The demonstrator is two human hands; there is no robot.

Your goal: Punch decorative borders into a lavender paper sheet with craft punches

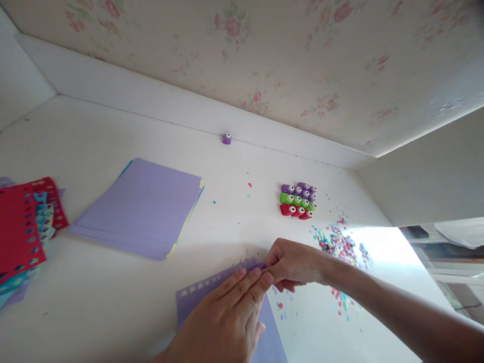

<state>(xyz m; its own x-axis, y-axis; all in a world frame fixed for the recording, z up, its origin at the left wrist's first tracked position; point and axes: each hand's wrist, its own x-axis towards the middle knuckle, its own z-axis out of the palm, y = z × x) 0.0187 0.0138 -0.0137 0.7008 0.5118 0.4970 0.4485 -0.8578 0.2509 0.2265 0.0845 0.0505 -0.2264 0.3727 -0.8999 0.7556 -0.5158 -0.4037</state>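
The lilac paper sheet (227, 297) at six o'clock carries one row of punched holes along its top edge. The left hand (223, 322) presses it flat; the right hand (291, 264) pinches its corner, whatever it grips hidden. Unpunched lilac sheets (139, 206) wait at ten o'clock.

Two hands are in view: the left hand (223, 322) and the right hand (293, 264), their fingers (251, 282) meeting on one purple sheet (202, 297) with a row of punched holes along its edge.

Beyond the fingers: one block of small paper punches (298, 200), arranged in three colour rows, purple, green and red. The number per row cannot be determined reliably.

Further beyond the fingers: one separate purple punch (227, 138).

Left of the fingers: one stack of plain sheets (139, 209), purple on top, sheet count not determinable.

Far left: one pile of punched sheets (22, 227), red and teal.

Right of the fingers: one scatter of confetti (338, 244), too many pieces to count.
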